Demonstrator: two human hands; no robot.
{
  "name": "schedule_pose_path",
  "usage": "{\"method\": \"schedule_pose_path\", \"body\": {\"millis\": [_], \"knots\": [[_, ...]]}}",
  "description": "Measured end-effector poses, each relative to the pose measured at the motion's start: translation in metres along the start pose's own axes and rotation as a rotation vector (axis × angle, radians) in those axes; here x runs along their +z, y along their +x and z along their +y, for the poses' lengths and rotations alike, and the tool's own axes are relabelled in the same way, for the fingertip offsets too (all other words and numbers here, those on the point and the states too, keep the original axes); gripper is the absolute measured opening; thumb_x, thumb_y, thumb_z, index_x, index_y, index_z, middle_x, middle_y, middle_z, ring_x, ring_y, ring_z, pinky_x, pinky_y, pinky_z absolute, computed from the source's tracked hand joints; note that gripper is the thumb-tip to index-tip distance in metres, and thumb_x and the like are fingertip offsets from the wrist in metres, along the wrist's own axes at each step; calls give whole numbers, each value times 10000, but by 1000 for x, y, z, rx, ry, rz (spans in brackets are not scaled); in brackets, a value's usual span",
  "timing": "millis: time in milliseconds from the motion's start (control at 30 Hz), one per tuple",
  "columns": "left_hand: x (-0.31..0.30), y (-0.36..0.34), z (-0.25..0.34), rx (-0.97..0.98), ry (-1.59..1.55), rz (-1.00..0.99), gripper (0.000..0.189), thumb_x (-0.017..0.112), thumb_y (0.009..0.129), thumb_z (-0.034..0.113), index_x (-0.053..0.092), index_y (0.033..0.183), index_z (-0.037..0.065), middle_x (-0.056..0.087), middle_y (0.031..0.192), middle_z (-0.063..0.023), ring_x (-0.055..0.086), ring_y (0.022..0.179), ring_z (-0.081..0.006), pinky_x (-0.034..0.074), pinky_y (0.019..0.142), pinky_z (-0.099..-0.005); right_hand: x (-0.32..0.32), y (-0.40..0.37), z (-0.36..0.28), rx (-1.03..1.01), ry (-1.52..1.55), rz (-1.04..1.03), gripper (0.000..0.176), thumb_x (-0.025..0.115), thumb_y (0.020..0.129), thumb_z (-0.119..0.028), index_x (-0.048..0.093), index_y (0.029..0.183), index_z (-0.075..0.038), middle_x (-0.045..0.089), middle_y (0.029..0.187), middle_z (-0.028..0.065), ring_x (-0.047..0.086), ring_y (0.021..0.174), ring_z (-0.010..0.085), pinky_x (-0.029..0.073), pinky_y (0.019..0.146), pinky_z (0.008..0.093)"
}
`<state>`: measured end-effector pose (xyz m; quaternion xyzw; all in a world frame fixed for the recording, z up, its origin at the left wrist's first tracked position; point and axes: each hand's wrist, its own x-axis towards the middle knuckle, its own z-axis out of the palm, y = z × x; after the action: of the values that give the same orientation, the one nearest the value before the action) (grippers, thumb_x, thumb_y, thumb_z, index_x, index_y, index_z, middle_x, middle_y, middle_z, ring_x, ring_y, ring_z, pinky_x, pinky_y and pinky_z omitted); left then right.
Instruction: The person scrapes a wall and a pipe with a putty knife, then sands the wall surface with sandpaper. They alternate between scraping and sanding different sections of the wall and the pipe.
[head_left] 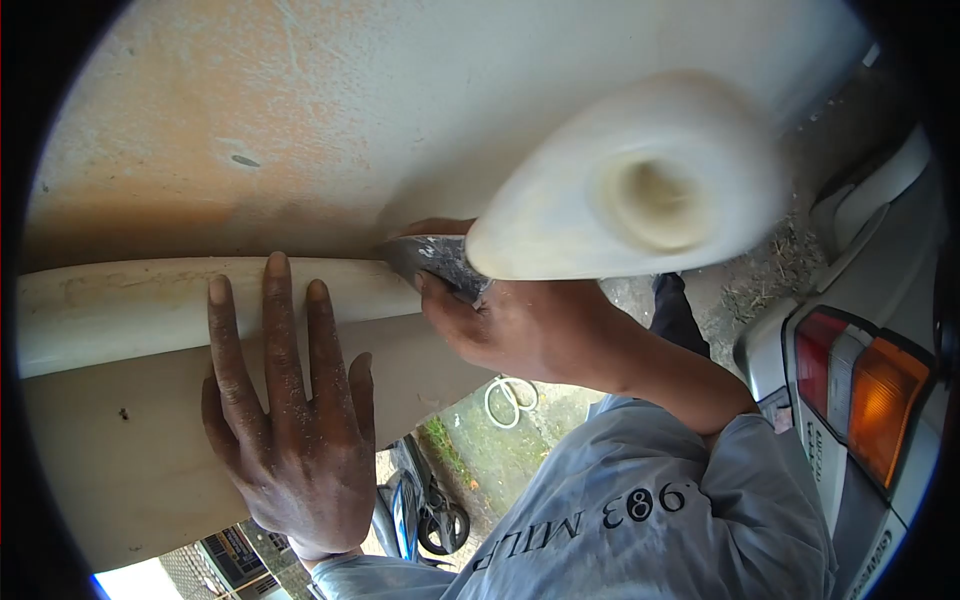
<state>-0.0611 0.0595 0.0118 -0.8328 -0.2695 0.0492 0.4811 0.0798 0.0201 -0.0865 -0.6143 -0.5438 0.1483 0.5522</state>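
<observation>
My left hand (pixel 300 430) lies on a long pale rounded edge (pixel 150 305), its dusty fingers spread and nothing in them. My right hand (pixel 530 320) is closed round a dark flat blade (pixel 440 262), whose tip touches the seam where the rounded edge meets a large worn white surface (pixel 330 110) with orange-brown patches. A big whitish rounded piece with a hollow end (pixel 620 190) stands above the right hand, blurred, and hides part of the hand and the blade's far end. Whether the two are joined cannot be made out.
At the right stands a vehicle with a red and orange tail light (pixel 885 405). Below are a coiled white hose (pixel 510 402) on the ground and a blue two-wheeler (pixel 408 505). A beige panel (pixel 110 450) hangs below the rounded edge.
</observation>
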Motion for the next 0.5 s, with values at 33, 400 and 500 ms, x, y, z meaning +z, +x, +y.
{"method": "schedule_pose_path", "body": {"millis": [33,400,500], "knots": [[-1,0,-1,12,-16,7,411,591,775,350,586,1157,198,425,1370,59,361,1285,-261,433,890,-411,15,-4,15,-20,79,127,189,607,745,-92,582,876,41,596,667,136,604,583,229,482,545,336],[1,-9,-14,97,-130,58,424,522,807,184,531,1221,96,373,1392,-30,229,1347,-219,392,944,-434,35,-12,22,-39,-11,155,207,622,745,-122,560,820,61,585,682,217,600,636,343,483,601,386],[6,-14,-13,94,-94,118,428,524,809,202,531,1225,101,389,1379,-36,238,1341,-210,383,958,-411,44,-53,105,423,-188,-327,282,592,731,-195,567,772,83,607,735,258,613,722,392,486,654,426]]}}
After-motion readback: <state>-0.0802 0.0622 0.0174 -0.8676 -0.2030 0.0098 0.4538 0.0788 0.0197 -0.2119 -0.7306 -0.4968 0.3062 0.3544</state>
